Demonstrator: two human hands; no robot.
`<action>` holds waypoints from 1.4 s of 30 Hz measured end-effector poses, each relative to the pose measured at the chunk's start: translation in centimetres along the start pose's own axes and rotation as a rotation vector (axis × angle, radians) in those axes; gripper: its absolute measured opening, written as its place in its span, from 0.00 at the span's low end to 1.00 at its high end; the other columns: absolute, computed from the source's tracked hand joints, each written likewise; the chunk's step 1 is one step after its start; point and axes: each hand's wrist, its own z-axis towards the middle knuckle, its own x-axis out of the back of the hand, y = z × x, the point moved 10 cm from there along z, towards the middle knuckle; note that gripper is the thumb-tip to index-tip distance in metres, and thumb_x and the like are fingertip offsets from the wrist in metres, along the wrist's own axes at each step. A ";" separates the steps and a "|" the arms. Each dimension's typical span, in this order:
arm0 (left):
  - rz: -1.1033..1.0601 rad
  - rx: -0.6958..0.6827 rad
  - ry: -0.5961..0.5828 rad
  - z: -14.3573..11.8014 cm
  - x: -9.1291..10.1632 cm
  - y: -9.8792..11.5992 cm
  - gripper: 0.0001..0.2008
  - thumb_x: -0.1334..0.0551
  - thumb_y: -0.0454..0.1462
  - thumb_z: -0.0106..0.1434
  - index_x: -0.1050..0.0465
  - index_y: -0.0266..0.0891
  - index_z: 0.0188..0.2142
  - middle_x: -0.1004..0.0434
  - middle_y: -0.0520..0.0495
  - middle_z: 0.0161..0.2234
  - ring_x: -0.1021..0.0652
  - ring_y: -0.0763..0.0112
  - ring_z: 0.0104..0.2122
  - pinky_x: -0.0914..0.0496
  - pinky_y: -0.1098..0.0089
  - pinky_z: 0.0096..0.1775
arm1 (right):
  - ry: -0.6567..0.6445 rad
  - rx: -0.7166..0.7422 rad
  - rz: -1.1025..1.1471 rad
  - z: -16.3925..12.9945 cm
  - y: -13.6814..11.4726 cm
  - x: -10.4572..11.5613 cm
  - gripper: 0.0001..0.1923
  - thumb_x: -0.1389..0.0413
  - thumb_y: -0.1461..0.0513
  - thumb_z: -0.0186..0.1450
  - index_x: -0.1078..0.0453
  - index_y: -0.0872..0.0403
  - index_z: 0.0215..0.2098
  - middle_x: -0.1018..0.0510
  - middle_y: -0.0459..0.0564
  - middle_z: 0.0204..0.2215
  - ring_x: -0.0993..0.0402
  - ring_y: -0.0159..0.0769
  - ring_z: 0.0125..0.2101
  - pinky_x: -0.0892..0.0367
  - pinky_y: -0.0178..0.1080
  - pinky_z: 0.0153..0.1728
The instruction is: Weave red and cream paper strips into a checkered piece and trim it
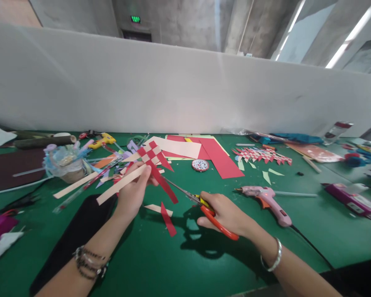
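My left hand (134,187) pinches a woven paper piece (152,153) of red and cream strips, held above the table. A long cream strip (120,184) runs from it toward the lower left, and a red strip (165,183) hangs toward the lower right. In my right hand (224,212) is a pair of scissors (214,218) with red and yellow handles. Their blades point up and left, with the tips beside the red strip; whether they touch it I cannot tell. Below, a red offcut (167,219) lies across a cream offcut (156,209).
A pink glue gun (266,198) with a cord lies at right, near a purple glue gun (352,200). Behind are red paper sheets (222,159), a round tin (200,165) and several woven pieces (262,155). Paper strips and a tissue-wrapped pot (71,165) crowd the left. A white partition (185,90) stands behind.
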 end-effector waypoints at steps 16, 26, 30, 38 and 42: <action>-0.025 0.030 -0.098 -0.4 -1.4 0.6 0.11 0.37 0.41 0.56 0.37 0.40 0.24 0.35 0.57 0.18 0.32 0.78 0.16 0.35 0.74 0.22 | 0.030 -0.009 -0.136 -0.1 0.3 0.3 0.25 0.47 0.40 0.55 0.45 0.52 0.27 0.39 0.40 0.20 0.51 0.27 0.19 0.55 0.32 0.22; -0.069 0.022 -0.065 0.2 -0.5 0.3 0.11 0.37 0.41 0.56 0.37 0.40 0.24 0.37 0.57 0.18 0.35 0.79 0.16 0.37 0.76 0.21 | 0.160 -0.013 -0.256 -0.6 -0.2 2.2 0.25 0.50 0.39 0.56 0.43 0.52 0.31 0.33 0.45 0.23 0.37 0.33 0.21 0.54 0.32 0.22; -0.052 0.013 -0.055 0.3 -0.3 0.4 0.11 0.37 0.41 0.56 0.37 0.40 0.24 0.37 0.57 0.18 0.35 0.79 0.16 0.38 0.76 0.21 | 0.161 -0.004 -0.301 -0.7 -0.1 2.1 0.25 0.51 0.40 0.57 0.43 0.52 0.33 0.30 0.47 0.25 0.32 0.36 0.23 0.53 0.33 0.23; -0.030 -0.017 -0.108 0.1 -0.8 0.6 0.09 0.40 0.40 0.58 0.35 0.40 0.26 0.36 0.56 0.18 0.35 0.78 0.17 0.38 0.74 0.22 | 0.135 -0.028 -0.254 -0.5 0.0 2.1 0.26 0.49 0.39 0.55 0.42 0.52 0.33 0.30 0.46 0.25 0.32 0.37 0.24 0.52 0.33 0.23; -0.012 -0.029 -0.112 0.2 -0.6 0.6 0.09 0.40 0.41 0.59 0.35 0.40 0.26 0.36 0.56 0.19 0.35 0.78 0.17 0.38 0.74 0.22 | 0.122 -0.037 -0.262 -0.4 0.3 1.9 0.26 0.50 0.39 0.56 0.42 0.52 0.32 0.30 0.47 0.25 0.32 0.37 0.24 0.52 0.33 0.23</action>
